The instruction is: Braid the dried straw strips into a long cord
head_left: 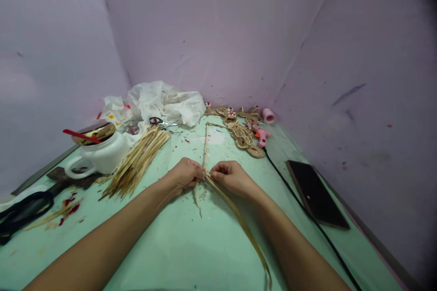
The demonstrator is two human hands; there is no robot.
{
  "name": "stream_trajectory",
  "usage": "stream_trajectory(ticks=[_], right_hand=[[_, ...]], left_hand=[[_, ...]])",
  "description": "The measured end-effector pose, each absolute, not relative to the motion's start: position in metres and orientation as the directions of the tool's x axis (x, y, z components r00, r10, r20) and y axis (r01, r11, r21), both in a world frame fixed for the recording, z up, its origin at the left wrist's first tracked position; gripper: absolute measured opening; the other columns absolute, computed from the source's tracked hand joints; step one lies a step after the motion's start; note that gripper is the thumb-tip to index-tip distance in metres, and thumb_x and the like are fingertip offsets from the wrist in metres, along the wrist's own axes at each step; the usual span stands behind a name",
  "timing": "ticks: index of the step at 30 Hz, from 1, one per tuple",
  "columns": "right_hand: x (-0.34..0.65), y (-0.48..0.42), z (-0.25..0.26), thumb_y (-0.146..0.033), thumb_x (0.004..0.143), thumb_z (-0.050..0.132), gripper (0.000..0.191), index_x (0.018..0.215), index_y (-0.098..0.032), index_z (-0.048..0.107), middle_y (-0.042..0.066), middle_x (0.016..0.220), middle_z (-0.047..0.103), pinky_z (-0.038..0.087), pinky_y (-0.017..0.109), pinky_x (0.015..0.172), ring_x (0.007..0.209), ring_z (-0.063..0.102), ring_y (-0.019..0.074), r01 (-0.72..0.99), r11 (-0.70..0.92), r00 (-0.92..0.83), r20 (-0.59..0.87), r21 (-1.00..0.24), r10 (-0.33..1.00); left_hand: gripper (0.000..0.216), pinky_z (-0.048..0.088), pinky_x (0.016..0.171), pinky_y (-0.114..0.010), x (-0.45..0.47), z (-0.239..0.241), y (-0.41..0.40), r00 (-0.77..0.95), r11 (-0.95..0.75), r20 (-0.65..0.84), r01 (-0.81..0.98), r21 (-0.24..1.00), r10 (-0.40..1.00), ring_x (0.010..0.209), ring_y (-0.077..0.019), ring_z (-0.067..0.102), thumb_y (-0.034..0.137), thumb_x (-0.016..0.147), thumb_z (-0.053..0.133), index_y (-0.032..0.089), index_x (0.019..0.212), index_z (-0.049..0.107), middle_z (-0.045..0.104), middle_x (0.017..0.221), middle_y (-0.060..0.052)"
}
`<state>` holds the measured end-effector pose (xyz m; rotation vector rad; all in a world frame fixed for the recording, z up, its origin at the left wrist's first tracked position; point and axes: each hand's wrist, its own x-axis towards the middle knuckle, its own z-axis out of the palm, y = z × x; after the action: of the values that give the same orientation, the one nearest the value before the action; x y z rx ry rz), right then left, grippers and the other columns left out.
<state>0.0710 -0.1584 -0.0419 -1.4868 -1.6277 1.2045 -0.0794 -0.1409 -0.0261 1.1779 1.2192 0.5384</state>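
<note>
Both hands meet at the middle of the green tabletop, fingertips pinched close together around a thin straw braid [206, 145]. My left hand [187, 173] is closed on the braid's near end, and a short frayed strip [197, 200] hangs below it. My right hand [230, 176] pinches at the same spot, where a long flat straw strip [242, 220] leaves the fingers and curves toward the table's near edge. Away from the hands, the braid runs straight back, then bends right toward coiled straw pieces [243, 136] with red and white beads.
At left lie a bundle of straw strips [138, 161], a white mug [105, 152] and dark-handled scissors [23, 213]. Small scissors [162, 122] rest before a white plastic bag [167, 100]. At right are a pink glue gun [262, 136], its black cord [290, 191] and a phone [317, 193].
</note>
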Motion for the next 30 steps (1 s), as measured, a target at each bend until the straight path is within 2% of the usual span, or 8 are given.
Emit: stream_trajectory(ticks=[5, 9, 13, 18, 22, 25, 28, 30], right_hand=[[0.078, -0.161, -0.030, -0.013, 0.058, 0.061, 0.011, 0.070, -0.012, 0.060, -0.002, 0.054, 0.056, 0.033, 0.018, 0.049, 0.049, 0.045, 0.0064, 0.212, -0.247, -0.273, -0.300, -0.946, 0.914], [0.079, -0.162, -0.027, -0.011, 0.053, 0.065, 0.018, 0.071, -0.012, 0.061, -0.003, 0.055, 0.057, 0.033, 0.017, 0.050, 0.049, 0.045, 0.0056, 0.128, -0.301, -0.327, -0.327, -0.945, 0.887], [0.079, -0.161, -0.031, -0.014, 0.053, 0.066, 0.018, 0.070, -0.012, 0.061, -0.002, 0.055, 0.057, 0.032, 0.018, 0.049, 0.048, 0.044, 0.0059, 0.128, -0.291, -0.319, -0.317, -0.948, 0.893], [0.079, -0.158, -0.041, -0.018, 0.062, 0.058, 0.012, 0.069, -0.012, 0.064, -0.001, 0.055, 0.056, 0.030, 0.019, 0.047, 0.048, 0.041, 0.0067, 0.332, -0.141, -0.285, -0.242, -0.933, 0.928], [0.079, -0.158, -0.041, -0.018, 0.065, 0.052, 0.014, 0.061, -0.014, 0.064, 0.001, 0.054, 0.056, 0.027, 0.020, 0.046, 0.050, 0.042, 0.0090, 0.600, 0.066, -0.243, -0.104, -0.797, 0.964], [0.075, -0.161, -0.038, -0.020, 0.064, 0.051, 0.015, 0.055, -0.014, 0.061, 0.001, 0.050, 0.053, 0.024, 0.022, 0.044, 0.048, 0.041, 0.0095, 0.698, 0.064, -0.162, -0.070, -0.713, 0.984], [0.064, -0.170, -0.034, -0.022, 0.066, 0.050, 0.016, 0.055, -0.014, 0.060, 0.002, 0.046, 0.051, 0.022, 0.023, 0.043, 0.044, 0.039, 0.0092, 0.714, 0.019, -0.096, -0.071, -0.700, 0.993], [0.054, -0.178, -0.032, -0.020, 0.066, 0.049, 0.016, 0.057, -0.014, 0.061, 0.004, 0.049, 0.054, 0.022, 0.024, 0.044, 0.044, 0.040, 0.0100, 0.740, 0.061, -0.105, -0.026, -0.670, 0.994]], left_hand=[[0.008, 0.006, 0.031, -0.019, -0.083, -0.026, -0.138, 0.345, 0.371, -0.440, 0.248, 0.895, 0.829, 0.027, -0.0020, 0.023, 0.018, 0.052, 0.054, 0.013, 0.057, 0.051, 0.038, 0.037, 0.007], [0.010, 0.006, 0.031, -0.019, -0.082, -0.025, -0.137, 0.358, 0.375, -0.442, 0.242, 0.895, 0.823, 0.026, -0.0013, 0.023, 0.020, 0.052, 0.055, 0.013, 0.055, 0.049, 0.038, 0.037, 0.007], [0.010, 0.006, 0.032, -0.019, -0.082, -0.024, -0.137, 0.355, 0.381, -0.449, 0.246, 0.891, 0.820, 0.027, -0.0010, 0.022, 0.020, 0.051, 0.056, 0.013, 0.054, 0.049, 0.037, 0.037, 0.008], [0.007, 0.008, 0.031, -0.019, -0.081, -0.026, -0.137, 0.365, 0.336, -0.433, 0.300, 0.893, 0.824, 0.026, -0.0027, 0.024, 0.019, 0.052, 0.054, 0.014, 0.051, 0.049, 0.037, 0.036, 0.006], [0.007, 0.012, 0.031, -0.019, -0.080, -0.027, -0.136, 0.357, 0.276, -0.428, 0.405, 0.872, 0.830, 0.026, -0.0040, 0.025, 0.015, 0.053, 0.052, 0.014, 0.046, 0.049, 0.036, 0.032, 0.005], [0.010, 0.012, 0.031, -0.019, -0.077, -0.028, -0.135, 0.351, 0.241, -0.428, 0.467, 0.851, 0.833, 0.026, -0.0041, 0.024, 0.013, 0.052, 0.050, 0.014, 0.043, 0.047, 0.033, 0.030, 0.006], [0.010, 0.011, 0.031, -0.020, -0.073, -0.028, -0.134, 0.316, 0.225, -0.425, 0.512, 0.829, 0.848, 0.026, -0.0046, 0.023, 0.011, 0.050, 0.047, 0.015, 0.041, 0.044, 0.031, 0.029, 0.006], [0.011, 0.011, 0.031, -0.021, -0.071, -0.028, -0.134, 0.279, 0.262, -0.454, 0.524, 0.810, 0.846, 0.026, -0.0051, 0.023, 0.010, 0.048, 0.046, 0.015, 0.039, 0.042, 0.031, 0.028, 0.005]])
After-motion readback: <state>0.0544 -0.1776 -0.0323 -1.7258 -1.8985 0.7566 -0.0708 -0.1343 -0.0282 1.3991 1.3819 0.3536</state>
